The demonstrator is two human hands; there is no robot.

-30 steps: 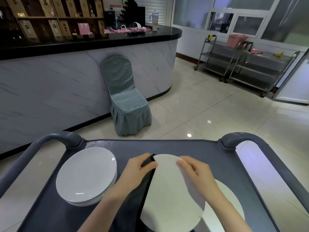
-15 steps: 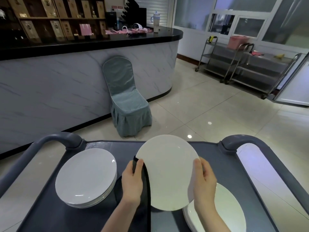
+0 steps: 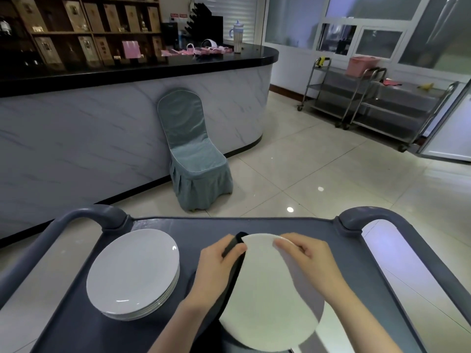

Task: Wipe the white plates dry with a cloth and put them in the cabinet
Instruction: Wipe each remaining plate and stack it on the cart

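**One plate in hand over the cart, cloth folded on its rim**

Head view. A white plate (image 3: 270,289) is held just above the near middle of the grey cart (image 3: 204,228). It is tilted, with its far edge raised, so that its face is turned up towards the person. It is gripped at two opposite points of the rim, probably so that it can be turned while being dried.

The left hand (image 3: 216,271) is closed round a dark cloth (image 3: 233,266), which is pinched by thumb and fingers against the plate's left rim. The cloth is draped down along that edge, so rim and underside are likely being wiped in one pass. The right hand (image 3: 311,266) is clamped on the far right rim, with its fingers curled over the edge, and appears to serve as the steadying grip.

On the cart's left side, a stack of white plates (image 3: 132,268) is set flat, well apart from the held plate. Whether this stack is dried or waiting cannot be told.

Beyond the far edge of the cart, a covered chair (image 3: 196,159) is placed against a marble-fronted counter (image 3: 102,128). Far to the cart's right, steel trolleys (image 3: 377,103) are parked along the wall, with a white door (image 3: 451,128) beside them. Whether that door belongs to the cabinet cannot be told. The task is judged to be at the wiping step, with no plate yet put away.
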